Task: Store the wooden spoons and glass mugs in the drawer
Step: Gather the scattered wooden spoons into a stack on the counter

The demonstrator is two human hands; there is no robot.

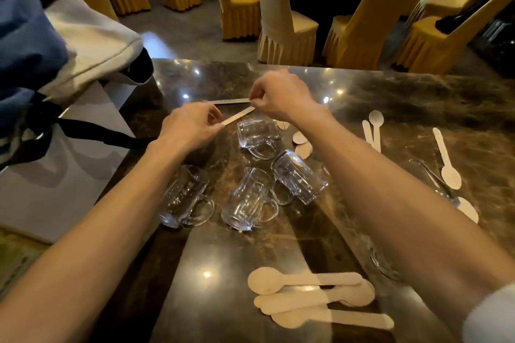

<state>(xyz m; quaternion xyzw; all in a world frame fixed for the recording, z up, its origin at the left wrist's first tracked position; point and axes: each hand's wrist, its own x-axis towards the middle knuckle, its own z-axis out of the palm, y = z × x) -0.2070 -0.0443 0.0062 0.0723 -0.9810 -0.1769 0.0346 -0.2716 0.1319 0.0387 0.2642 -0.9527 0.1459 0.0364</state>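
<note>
Yellow-covered chairs (pixel 239 8) stand behind a dark marble table (pixel 390 97). At the left lies a cloth bag (pixel 83 44). The left hand (pixel 192 124) pinches the near end of a wooden spoon (pixel 239 115), and the right hand (pixel 278 95) pinches its far end, perhaps with a second handle (pixel 231 101) too, but this is blurred; likely they gather spoons into one bundle. Four glass mugs (pixel 248 200) lie on their sides between the forearms. More loose spoons (pixel 267 280) lie in front and at right. No drawer is visible.
</note>
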